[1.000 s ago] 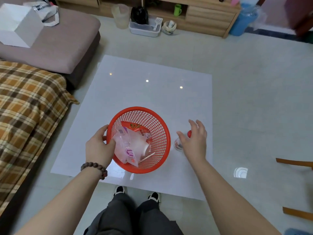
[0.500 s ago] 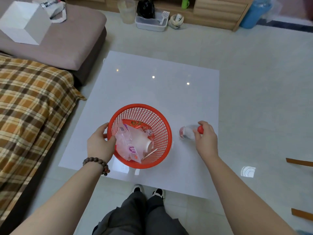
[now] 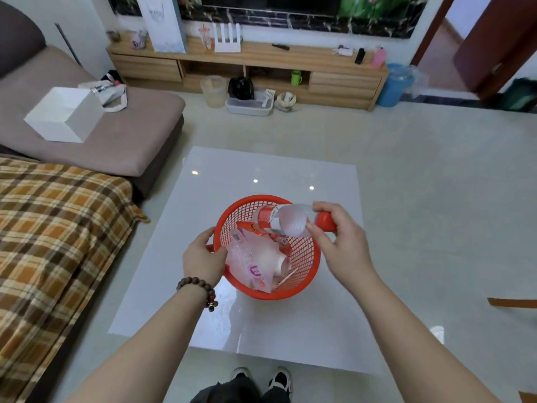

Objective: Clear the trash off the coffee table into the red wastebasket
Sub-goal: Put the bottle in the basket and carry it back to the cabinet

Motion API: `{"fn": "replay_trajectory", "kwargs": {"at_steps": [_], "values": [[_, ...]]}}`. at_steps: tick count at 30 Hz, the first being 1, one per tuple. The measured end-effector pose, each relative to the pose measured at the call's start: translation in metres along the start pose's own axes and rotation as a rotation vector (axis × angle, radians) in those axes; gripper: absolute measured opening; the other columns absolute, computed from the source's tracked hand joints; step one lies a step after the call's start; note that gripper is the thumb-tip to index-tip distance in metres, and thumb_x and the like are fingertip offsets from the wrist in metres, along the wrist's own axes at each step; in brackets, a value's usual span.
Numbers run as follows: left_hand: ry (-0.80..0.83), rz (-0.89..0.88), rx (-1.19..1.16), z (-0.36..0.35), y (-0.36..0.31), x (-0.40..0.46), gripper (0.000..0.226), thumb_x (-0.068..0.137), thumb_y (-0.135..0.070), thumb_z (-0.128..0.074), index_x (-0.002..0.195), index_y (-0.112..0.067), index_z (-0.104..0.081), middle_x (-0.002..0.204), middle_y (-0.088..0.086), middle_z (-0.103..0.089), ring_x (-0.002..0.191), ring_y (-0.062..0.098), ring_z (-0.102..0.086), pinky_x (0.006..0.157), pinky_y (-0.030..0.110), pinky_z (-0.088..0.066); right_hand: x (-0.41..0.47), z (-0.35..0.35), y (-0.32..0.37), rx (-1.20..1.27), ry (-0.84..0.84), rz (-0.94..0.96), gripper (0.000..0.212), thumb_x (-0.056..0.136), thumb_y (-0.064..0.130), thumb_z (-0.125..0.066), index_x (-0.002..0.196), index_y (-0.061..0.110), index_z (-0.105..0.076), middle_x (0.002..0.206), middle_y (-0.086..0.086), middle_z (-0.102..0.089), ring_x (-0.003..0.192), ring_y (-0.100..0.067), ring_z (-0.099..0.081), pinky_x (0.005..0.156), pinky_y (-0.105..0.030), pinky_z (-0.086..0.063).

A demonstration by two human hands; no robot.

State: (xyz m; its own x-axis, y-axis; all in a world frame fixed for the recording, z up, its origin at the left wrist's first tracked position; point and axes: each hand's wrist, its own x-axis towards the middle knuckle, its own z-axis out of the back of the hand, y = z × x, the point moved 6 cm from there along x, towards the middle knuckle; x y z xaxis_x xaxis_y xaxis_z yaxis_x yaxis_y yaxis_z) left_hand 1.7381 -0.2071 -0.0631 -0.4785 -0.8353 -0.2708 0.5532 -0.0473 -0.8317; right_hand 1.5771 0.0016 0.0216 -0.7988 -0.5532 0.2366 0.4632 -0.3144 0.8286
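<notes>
The red mesh wastebasket (image 3: 308,266) sits tilted on the white glossy coffee table (image 3: 261,170). My left hand (image 3: 203,258) grips its left rim. Inside lie a clear plastic bag (image 3: 247,263), a white cup and a red wrapper. My right hand (image 3: 341,242) holds a clear plastic bottle (image 3: 287,219) with a red cap and red label, lying sideways over the basket's far right rim, its base pointing into the basket.
A sofa with a plaid blanket (image 3: 52,228) lines the left; a white box (image 3: 64,117) rests on its grey cushion. A wooden TV stand (image 3: 247,65) stands at the back, with a blue bin (image 3: 395,85) at its right. My shoes (image 3: 261,379) stand at the table's near edge.
My right hand took the bottle from the table beside the basket and lifted it left over the basket's rim. The head camera tilted up, showing more of the room.
</notes>
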Motion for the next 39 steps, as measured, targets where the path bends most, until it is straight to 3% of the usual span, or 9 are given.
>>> {"fn": "replay_trajectory", "kwargs": {"at_steps": [10,15,21,24,26,28,32,35,39], "values": [[0.043,-0.008,-0.036,0.008,0.004,-0.017,0.04,0.082,-0.013,-0.06,0.116,-0.032,-0.066,0.08,-0.007,-0.072,0.068,0.016,-0.07,0.061,0.036,-0.059,-0.038,-0.029,-0.026,-0.08,0.14,-0.053,0.029,0.081,0.014,-0.068,0.106,0.024,-0.058,0.115,0.008,-0.06,0.1,-0.007,-0.057,0.08,-0.002,-0.037],[0.037,0.076,-0.089,0.013,0.012,-0.015,0.042,0.08,-0.008,-0.061,0.117,-0.027,-0.065,0.074,0.001,-0.072,0.063,0.023,-0.071,0.062,0.043,-0.059,-0.052,-0.021,-0.041,-0.13,0.142,-0.123,0.036,0.082,0.023,-0.069,0.116,0.025,-0.057,0.116,0.01,-0.059,0.094,-0.006,-0.056,0.081,-0.018,-0.044],[0.075,0.113,-0.163,0.013,0.015,-0.01,0.046,0.081,-0.005,-0.061,0.121,-0.027,-0.063,0.081,0.007,-0.073,0.064,0.029,-0.071,0.061,0.047,-0.059,-0.059,-0.012,-0.044,-0.172,0.144,-0.16,0.041,0.083,0.033,-0.068,0.12,0.025,-0.054,0.102,0.016,-0.051,0.074,0.006,-0.045,0.066,-0.001,-0.035],[0.099,0.096,-0.172,0.013,0.012,-0.01,0.044,0.083,-0.003,-0.059,0.121,-0.026,-0.063,0.081,0.008,-0.073,0.067,0.03,-0.071,0.063,0.048,-0.059,-0.052,-0.001,-0.038,-0.1,0.096,-0.146,0.041,0.082,0.041,-0.068,0.12,0.031,-0.054,0.113,0.017,-0.053,0.088,0.003,-0.049,0.078,-0.006,-0.038],[0.123,0.098,-0.18,0.013,0.01,-0.01,0.042,0.084,-0.003,-0.059,0.118,-0.027,-0.064,0.081,0.007,-0.073,0.065,0.028,-0.072,0.061,0.047,-0.059,-0.042,0.014,-0.04,0.035,0.026,-0.223,0.039,0.086,0.039,-0.063,0.123,0.032,-0.054,0.122,0.007,-0.056,0.11,-0.007,-0.053,0.092,-0.021,-0.045],[0.151,0.095,-0.194,0.014,0.007,-0.01,0.04,0.085,-0.002,-0.059,0.114,-0.029,-0.064,0.077,0.004,-0.073,0.062,0.025,-0.072,0.055,0.042,-0.059,-0.03,0.028,-0.048,0.128,-0.011,-0.329,0.038,0.091,0.037,-0.057,0.128,0.031,-0.052,0.132,0.001,-0.055,0.122,-0.013,-0.05,0.101,-0.03,-0.04],[0.207,0.057,-0.2,0.013,0.0,-0.012,0.04,0.084,0.0,-0.059,0.108,-0.032,-0.064,0.066,-0.001,-0.072,0.06,0.023,-0.071,0.049,0.035,-0.057,-0.021,0.031,-0.065,0.254,0.118,-0.55,0.049,0.091,0.045,-0.054,0.137,0.03,-0.044,0.144,0.003,-0.045,0.129,-0.015,-0.044,0.107,-0.041,-0.039],[0.25,0.039,-0.2,0.01,-0.004,-0.012,0.041,0.084,0.001,-0.059,0.106,-0.033,-0.064,0.067,-0.003,-0.073,0.06,0.023,-0.071,0.048,0.035,-0.057,-0.027,0.017,-0.071,0.333,0.222,-0.669,0.054,0.09,0.044,-0.056,0.139,0.026,-0.042,0.14,0.003,-0.048,0.125,-0.017,-0.047,0.096,-0.04,-0.047],[0.291,0.035,-0.223,0.003,-0.007,-0.009,0.041,0.084,0.002,-0.059,0.108,-0.032,-0.063,0.068,-0.003,-0.073,0.06,0.023,-0.071,0.046,0.033,-0.055,-0.037,0.006,-0.07,0.421,0.233,-0.692,0.027,0.093,0.04,-0.053,0.113,0.029,-0.067,0.114,0.008,-0.069,0.108,-0.013,-0.061,0.08,-0.032,-0.055]]}}
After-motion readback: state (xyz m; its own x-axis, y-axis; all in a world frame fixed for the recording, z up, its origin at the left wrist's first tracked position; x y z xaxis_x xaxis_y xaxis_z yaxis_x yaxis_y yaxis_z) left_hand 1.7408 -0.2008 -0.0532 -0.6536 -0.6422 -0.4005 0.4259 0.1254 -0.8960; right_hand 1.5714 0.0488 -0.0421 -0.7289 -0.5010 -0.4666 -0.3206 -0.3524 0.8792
